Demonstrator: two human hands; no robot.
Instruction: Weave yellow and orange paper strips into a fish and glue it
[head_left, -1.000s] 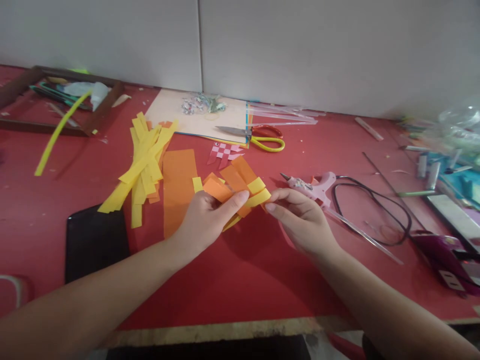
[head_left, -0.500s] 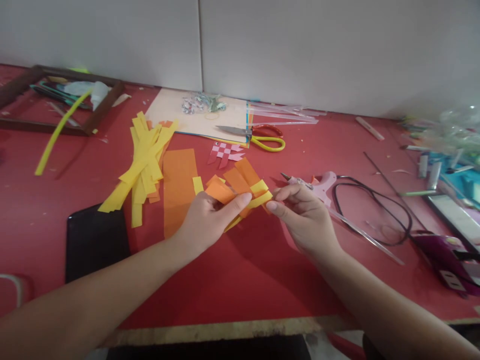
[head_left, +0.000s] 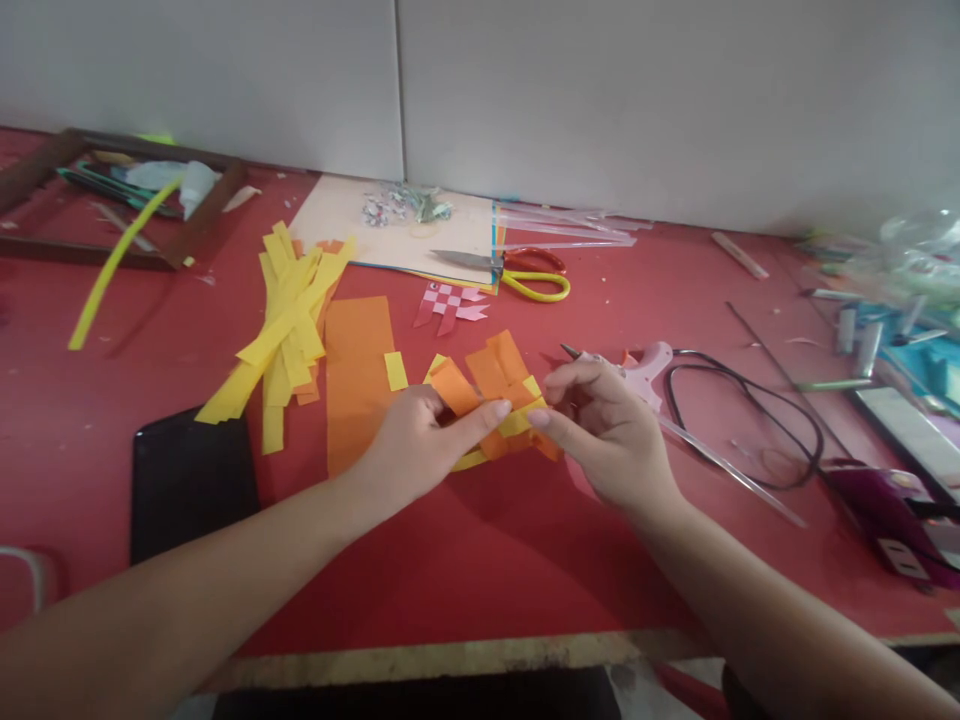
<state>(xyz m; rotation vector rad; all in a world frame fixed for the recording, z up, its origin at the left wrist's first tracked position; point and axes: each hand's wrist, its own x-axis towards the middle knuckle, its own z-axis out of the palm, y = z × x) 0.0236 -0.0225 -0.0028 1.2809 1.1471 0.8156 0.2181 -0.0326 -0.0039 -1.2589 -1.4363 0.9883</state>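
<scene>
Two bare hands meet at a folded paper piece (head_left: 491, 372) of orange and yellow strips, held over the red table (head_left: 480, 580). The left hand (head_left: 420, 435) grips it from the left, thumb pressed flat across its front, the other fingers mostly hidden behind. The right hand (head_left: 615, 430) is at its right end: the thumb tip touches a yellow strip there and the index finger bends close above, but whether the two pinch the strip between them cannot be told.

Just left of the paper piece lies an orange sheet (head_left: 358, 370), with a small yellow scrap (head_left: 395, 371) at its right edge. Just beyond the piece rests a pink checkered paper fish (head_left: 446, 302), and farther beyond it are scissors (head_left: 498, 264) with one red and one yellow handle, their blades over a pale sheet (head_left: 330, 220). To the right of the piece, partly hidden by the right hand, lies a pink glue gun (head_left: 649, 375) with a looped black cord (head_left: 814, 440).

Left of the piece, past the orange sheet, yellow strips (head_left: 296, 320) lie crossed in a heap; nearer the person than that heap is a flat black object (head_left: 191, 490). Far to the left stands out a brown frame (head_left: 212, 213); far to the right, a purple pouch (head_left: 874, 510).
</scene>
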